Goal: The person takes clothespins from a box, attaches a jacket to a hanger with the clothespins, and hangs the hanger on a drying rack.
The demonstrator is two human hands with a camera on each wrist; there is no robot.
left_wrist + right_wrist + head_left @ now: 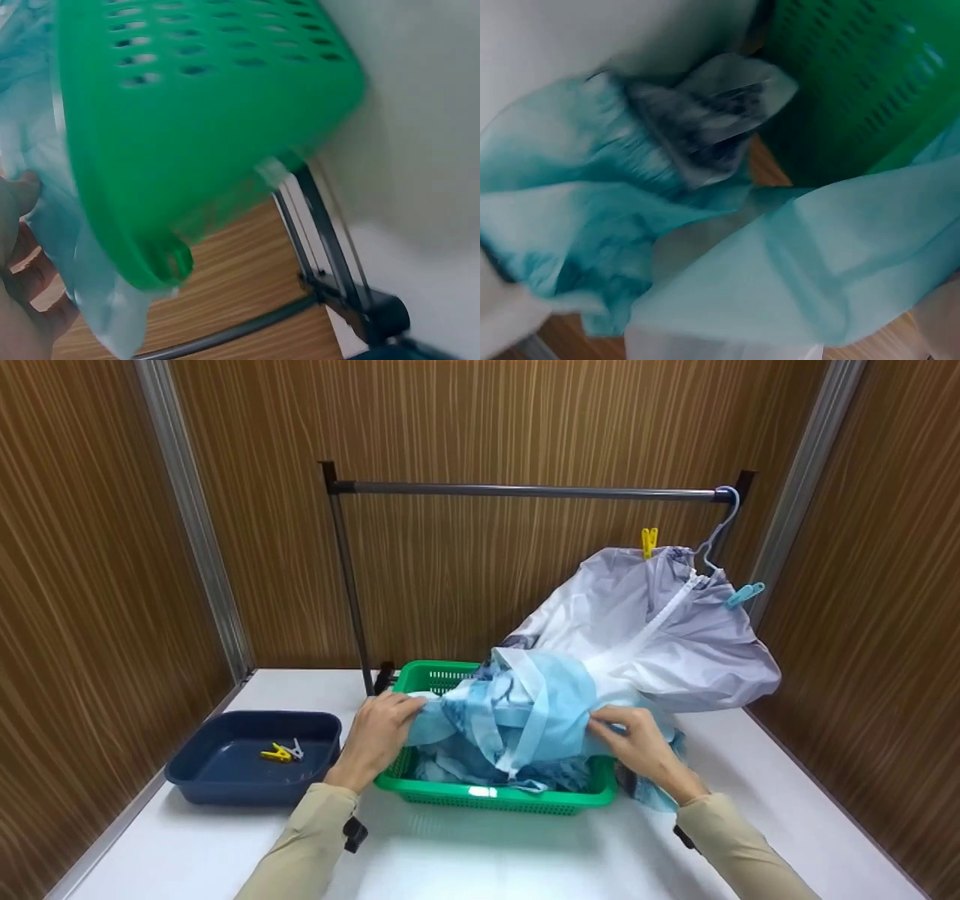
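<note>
My left hand (377,736) pinches pale blue thin fabric at the left side of a green basket (495,796). In the left wrist view, thumb and fingers (28,276) lie on either side of that cloth. My right hand (639,741) pinches light blue fabric (559,690) between thumb and fingertips at the basket's right. The cloth spreads between both hands over the basket, where more blue patterned fabric (450,769) lies. Behind it hangs a grey-white zippered jacket (600,607) on a lilac hanger (726,521), with a yellow clothespin (649,543) and a teal clothespin (745,595) on its shoulders.
A metal rail (525,491) on dark posts stands at the back, the hanger hooked at its right end. On the left sits a navy tub (217,780) with a yellow clothespin (276,753) and a grey clothespin (295,749). Wood-patterned walls (450,420) enclose the white table (442,862).
</note>
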